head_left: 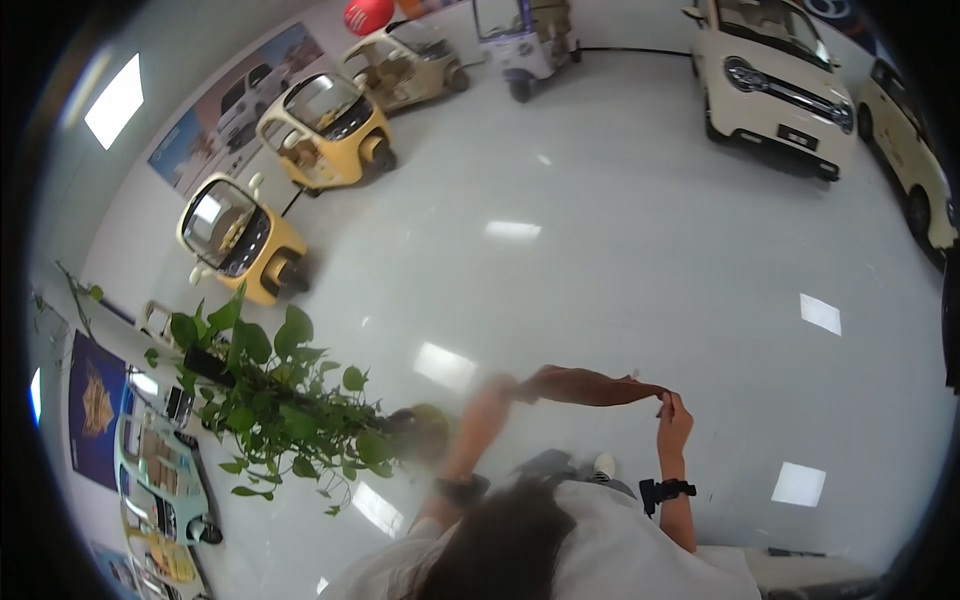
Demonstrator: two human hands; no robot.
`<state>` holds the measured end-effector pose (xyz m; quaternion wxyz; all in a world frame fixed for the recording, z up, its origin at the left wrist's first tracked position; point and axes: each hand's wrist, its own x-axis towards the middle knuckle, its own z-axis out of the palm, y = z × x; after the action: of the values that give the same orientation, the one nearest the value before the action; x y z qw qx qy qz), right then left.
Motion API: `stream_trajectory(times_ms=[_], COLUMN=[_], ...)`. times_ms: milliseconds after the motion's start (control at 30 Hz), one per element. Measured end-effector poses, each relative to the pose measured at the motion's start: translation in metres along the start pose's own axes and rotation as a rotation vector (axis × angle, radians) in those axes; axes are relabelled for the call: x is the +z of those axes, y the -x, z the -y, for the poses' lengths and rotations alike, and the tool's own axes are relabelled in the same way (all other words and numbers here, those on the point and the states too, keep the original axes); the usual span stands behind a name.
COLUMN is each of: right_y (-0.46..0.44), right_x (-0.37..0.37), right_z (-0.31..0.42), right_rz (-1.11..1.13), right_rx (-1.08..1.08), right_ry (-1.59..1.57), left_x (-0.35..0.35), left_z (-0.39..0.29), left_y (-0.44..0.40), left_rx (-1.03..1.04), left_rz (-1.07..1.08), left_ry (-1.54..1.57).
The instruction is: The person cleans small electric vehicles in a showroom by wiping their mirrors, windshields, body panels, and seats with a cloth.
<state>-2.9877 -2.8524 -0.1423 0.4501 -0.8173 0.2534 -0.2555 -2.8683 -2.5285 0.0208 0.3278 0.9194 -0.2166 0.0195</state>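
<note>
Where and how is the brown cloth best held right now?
The brown cloth is probably best held by its two ends, each hand coming from its own side: left hand at the left end, right hand pinching the right. It stretches sideways between them, looks thin and pliable, and narrows toward the right, giving an easy pinch.

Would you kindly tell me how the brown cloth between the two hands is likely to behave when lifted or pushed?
The brown cloth is probably floppy, since its edges look uneven and it narrows toward the right hand. It seems light, as a pinch appears to hold that end. Being bunched, it may crumple if pushed.
</note>
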Motion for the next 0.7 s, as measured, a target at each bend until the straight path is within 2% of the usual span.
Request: stream_trajectory(times_ms=[33, 67, 167, 233, 267, 300, 333, 567, 633, 700], right_y=[-0.012, -0.020, -0.040, -0.052, -0.057, -0.064, -0.071, -0.170, -0.202, -0.235], right_x=[0.010, 0.020, 0.058, 0.078, 0.087, 0.099, 0.106, 0.199, 0.234, 0.269], right_z=[0.024, 0.042, 0.061, 0.071, 0.074, 0.081, 0.087, 0.130, 0.144, 0.164], right_rz=[0.052, 0.100, 0.155, 0.168, 0.177, 0.187, 0.208, 0.308, 0.282, 0.319], right_rx=[-0.028, -0.050, -0.100, -0.075, -0.050, -0.025, -0.002, -0.383, -0.494, -0.361], right_ry=[-0.058, -0.114, -0.115, -0.148, -0.162, -0.176, -0.135, 0.026, 0.091, 0.070], left_x=[-0.005, -0.009, -0.032, -0.052, -0.057, -0.069, -0.078, -0.105, -0.113, -0.118], left_z=[0.011, 0.020, 0.044, 0.045, 0.071, 0.075, 0.082, 0.202, 0.227, 0.259], left_y=[-0.002, -0.005, -0.022, -0.040, -0.047, -0.059, -0.068, -0.139, -0.173, -0.205], left_rx=[0.035, -0.015, -0.061, -0.067, -0.094, -0.037, -0.097, -0.420, -0.433, -0.440], left_rz=[-0.108, -0.180, -0.326, -0.370, -0.412, -0.437, -0.453, -0.534, -0.558, -0.567], left_ry=[-0.014, -0.061, 0.061, -0.225, -0.078, -0.237, -0.234, -0.147, -0.155, -0.173])
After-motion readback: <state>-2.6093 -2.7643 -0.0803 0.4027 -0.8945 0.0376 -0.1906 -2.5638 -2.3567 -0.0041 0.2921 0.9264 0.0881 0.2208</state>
